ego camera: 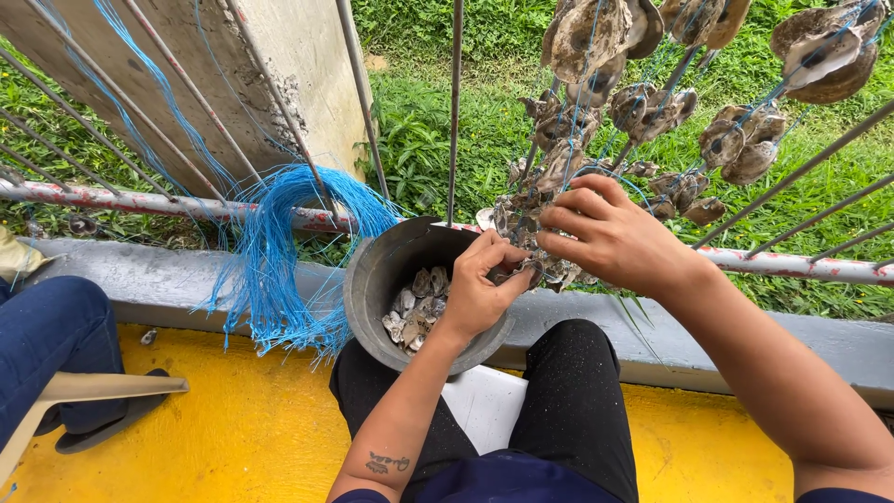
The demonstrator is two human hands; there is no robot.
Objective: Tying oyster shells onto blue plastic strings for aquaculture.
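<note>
My left hand [480, 289] pinches a grey oyster shell [531, 272] over the rim of a dark grey bucket [372, 279] that rests on my lap. My right hand [615, 237] grips the same shell and a thin blue string from the other side, fingers curled. Several shells [419, 312] lie inside the bucket. More shells hang in strings [652, 107] threaded on blue cord from the metal railing bars, just beyond my hands.
A bundle of blue strings [279, 251] hangs over the rusty horizontal rail [140, 200] to the left. A concrete post [279, 65] stands behind it. Another person's leg in blue jeans [51, 335] and a sandal sit at far left on the yellow floor [233, 428]. Grass lies beyond the railing.
</note>
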